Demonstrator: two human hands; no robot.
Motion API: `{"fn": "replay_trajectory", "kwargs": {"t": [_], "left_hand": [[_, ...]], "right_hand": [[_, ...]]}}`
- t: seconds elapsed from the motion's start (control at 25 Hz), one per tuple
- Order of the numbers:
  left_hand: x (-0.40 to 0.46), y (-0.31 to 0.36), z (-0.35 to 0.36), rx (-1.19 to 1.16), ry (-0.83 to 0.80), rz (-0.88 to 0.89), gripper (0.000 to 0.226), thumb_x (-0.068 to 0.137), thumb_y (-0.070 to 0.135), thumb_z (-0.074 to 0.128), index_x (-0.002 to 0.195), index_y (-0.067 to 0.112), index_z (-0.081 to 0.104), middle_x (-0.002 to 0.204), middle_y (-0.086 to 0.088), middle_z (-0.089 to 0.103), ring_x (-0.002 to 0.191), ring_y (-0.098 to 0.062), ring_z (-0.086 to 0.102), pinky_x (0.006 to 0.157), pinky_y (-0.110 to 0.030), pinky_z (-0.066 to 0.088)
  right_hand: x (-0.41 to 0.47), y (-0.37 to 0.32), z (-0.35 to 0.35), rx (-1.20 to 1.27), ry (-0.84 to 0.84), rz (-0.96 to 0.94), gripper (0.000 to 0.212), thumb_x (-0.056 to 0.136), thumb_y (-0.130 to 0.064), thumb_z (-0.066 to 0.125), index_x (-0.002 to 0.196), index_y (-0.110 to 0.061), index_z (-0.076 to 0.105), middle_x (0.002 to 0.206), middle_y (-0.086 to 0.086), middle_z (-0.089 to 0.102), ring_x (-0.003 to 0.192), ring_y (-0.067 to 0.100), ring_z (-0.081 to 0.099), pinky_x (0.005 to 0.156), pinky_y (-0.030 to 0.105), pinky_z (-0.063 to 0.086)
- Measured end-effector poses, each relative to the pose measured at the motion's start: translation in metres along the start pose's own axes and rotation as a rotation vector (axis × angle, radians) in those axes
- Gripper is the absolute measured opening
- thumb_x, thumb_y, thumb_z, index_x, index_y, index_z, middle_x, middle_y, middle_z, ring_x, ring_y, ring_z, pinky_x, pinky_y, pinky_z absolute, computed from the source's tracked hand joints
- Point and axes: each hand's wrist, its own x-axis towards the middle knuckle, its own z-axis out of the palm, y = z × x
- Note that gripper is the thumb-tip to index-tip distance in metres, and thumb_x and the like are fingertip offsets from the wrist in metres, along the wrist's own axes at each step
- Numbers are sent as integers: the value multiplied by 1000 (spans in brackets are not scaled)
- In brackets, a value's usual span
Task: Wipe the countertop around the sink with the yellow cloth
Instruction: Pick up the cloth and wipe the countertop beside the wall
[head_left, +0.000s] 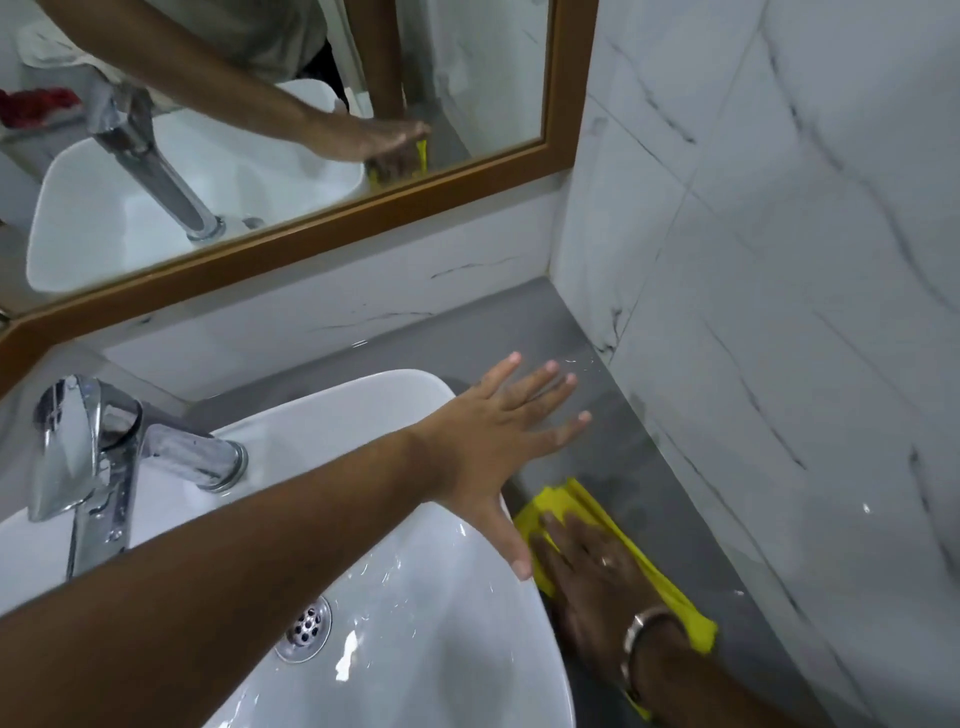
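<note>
A yellow cloth (574, 501) lies flat on the grey countertop (519, 322), in the narrow strip between the white sink (415, 649) and the marble side wall. My right hand (592, 566) presses down on the cloth with flat fingers, a ring and a metal bangle showing. My left hand (498, 431) reaches across the sink's right rim, fingers spread wide and palm down, holding nothing. Its fingertips hover over the counter behind the cloth.
A chrome tap (98, 457) stands at the sink's left back. A wood-framed mirror (311, 244) hangs above the back wall. White marble tiles (779, 312) close off the counter on the right. The basin is wet around its drain (306, 629).
</note>
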Motion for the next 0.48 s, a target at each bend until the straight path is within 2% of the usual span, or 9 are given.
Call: {"fn": "replay_trajectory", "kwargs": {"t": [0.08, 0.16, 0.24, 0.28, 0.36, 0.4, 0.44, 0.48], "left_hand": [[3, -2, 2, -1, -2, 7, 143, 42, 100, 41, 154, 20, 2, 162, -15, -3, 147, -31, -17, 114, -61, -10], [5, -2, 3, 0, 7, 4, 145, 40, 100, 40, 154, 20, 1, 162, -14, -2, 147, -32, -15, 114, -61, -10], [5, -3, 5, 6, 26, 3, 147, 39, 100, 44, 154, 20, 0, 162, -14, -3, 147, -33, -14, 114, -61, -7], [5, -3, 6, 7, 33, 2, 149, 37, 100, 46, 154, 20, 0, 162, -13, -4, 147, -33, -14, 114, -62, -6], [5, -2, 8, 5, 53, 0, 152, 35, 98, 50, 155, 18, 1, 163, -11, -3, 147, -33, -13, 114, -64, -5], [5, -3, 8, -2, 67, -1, 153, 34, 98, 52, 155, 17, 2, 163, -12, -3, 148, -33, -12, 113, -64, -4], [5, -4, 8, -14, 81, 0, 154, 34, 97, 53, 155, 16, 3, 163, -12, -3, 148, -33, -11, 113, -64, -4], [4, -4, 7, -23, 90, 2, 154, 34, 97, 53, 155, 15, 3, 162, -13, -2, 148, -34, -9, 113, -64, -4]], "right_hand": [[-20, 8, -4, 40, 56, -31, 71, 69, -32, 57, 137, -20, 43, 148, 6, 40, 133, 31, 37, 105, 44, 26], [4, 32, 0, 52, 126, 87, 67, 73, -32, 48, 138, -17, 39, 146, 10, 39, 132, 36, 38, 104, 45, 27], [59, 61, -8, 37, 185, 266, 59, 83, -33, 36, 139, -15, 35, 146, 14, 36, 131, 40, 39, 106, 47, 26], [91, 72, -14, 89, 158, 401, 56, 87, -35, 29, 138, -14, 38, 146, 17, 39, 133, 40, 37, 107, 46, 28], [140, 71, -27, 231, 96, 630, 56, 86, -36, 33, 133, -8, 41, 138, 23, 47, 129, 39, 43, 104, 49, 39], [149, 59, -24, 275, 110, 648, 58, 84, -36, 40, 134, -6, 39, 138, 22, 46, 126, 40, 45, 102, 51, 40], [138, 42, -12, 267, 90, 571, 62, 83, -37, 47, 137, -8, 36, 142, 20, 41, 126, 40, 44, 102, 52, 40], [113, 21, -3, 274, 44, 412, 67, 81, -38, 54, 141, -15, 32, 148, 14, 34, 129, 36, 41, 102, 50, 40]]}}
